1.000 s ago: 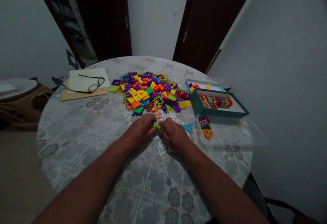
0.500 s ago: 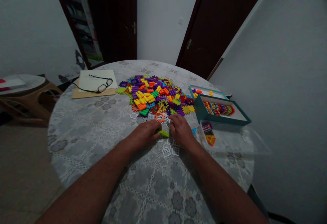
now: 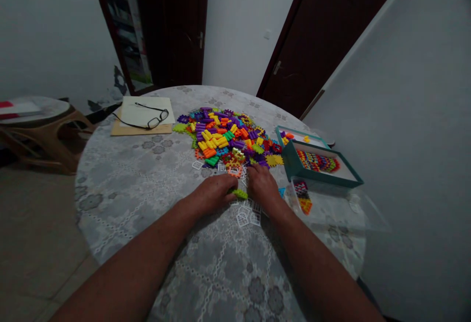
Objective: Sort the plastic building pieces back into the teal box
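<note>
My left hand (image 3: pixel 218 189) is closed on a lime-green building piece (image 3: pixel 240 193) with toothed edges, which sticks out from the fingertips toward the right. Just right of it, my right hand (image 3: pixel 260 181) lies at the near edge of a heap of colourful plastic pieces (image 3: pixel 221 138), its fingers curled and pointing down; anything in them is hidden. An orange square frame piece (image 3: pixel 234 171) lies between the hands and the heap. White window-shaped pieces (image 3: pixel 243 219) are scattered under and in front of the hands.
A green-rimmed box (image 3: pixel 324 180) with rows of small coloured pieces stands at the right, its lid (image 3: pixel 324 140) behind. Before it is a clear plastic container (image 3: pixel 342 219). Black glasses (image 3: pixel 153 122) lie on paper (image 3: pixel 128 111) at the left. A patterned cloth (image 3: pixel 147 175) covers the round table.
The view has shifted slightly. My right fingers have curled in at the heap's edge, and a yellow piece there sits differently. My left hand keeps its hold on the green piece.
</note>
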The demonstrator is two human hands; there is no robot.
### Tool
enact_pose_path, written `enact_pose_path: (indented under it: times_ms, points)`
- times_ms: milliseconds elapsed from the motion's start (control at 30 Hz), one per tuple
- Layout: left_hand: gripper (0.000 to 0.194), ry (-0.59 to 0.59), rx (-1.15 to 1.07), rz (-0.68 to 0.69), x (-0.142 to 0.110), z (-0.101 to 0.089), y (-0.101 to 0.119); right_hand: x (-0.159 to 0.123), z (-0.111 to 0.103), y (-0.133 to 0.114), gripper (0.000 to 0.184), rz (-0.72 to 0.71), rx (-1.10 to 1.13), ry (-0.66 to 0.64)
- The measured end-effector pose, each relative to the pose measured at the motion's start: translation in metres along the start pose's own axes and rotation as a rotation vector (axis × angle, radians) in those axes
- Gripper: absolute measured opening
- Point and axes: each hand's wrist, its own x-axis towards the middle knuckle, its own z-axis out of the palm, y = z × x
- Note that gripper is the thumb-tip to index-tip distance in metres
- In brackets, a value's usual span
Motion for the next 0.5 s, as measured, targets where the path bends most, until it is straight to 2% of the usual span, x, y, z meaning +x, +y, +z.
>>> enact_pose_path:
  times_ms: [133, 200, 267, 400, 500]
  points:
    - [0.008, -0.008, 0.01, -0.01, 0.001, 0.002, 0.001, -0.018, -0.005, 0.005, 0.025, 0.046, 0.211, 0.168]
    - [0.007, 0.001, 0.004, 0.004, 0.001, 0.003, -0.001, -0.027, -0.01, 0.007, 0.018, 0.109, 0.407, 0.253]
    - [0.007, 0.014, -0.011, 0.034, 0.001, 0.005, -0.003, -0.034, -0.015, 0.007, 0.016, 0.189, 0.676, 0.267]
    - [0.006, 0.038, -0.056, 0.073, 0.002, 0.008, -0.006, -0.04, -0.015, 0.005, 0.031, 0.37, 1.239, 0.013]
    - [0.007, 0.022, -0.036, 0.04, 0.002, 0.008, -0.006, -0.041, -0.009, 0.006, 0.041, 0.417, 1.388, -0.139]
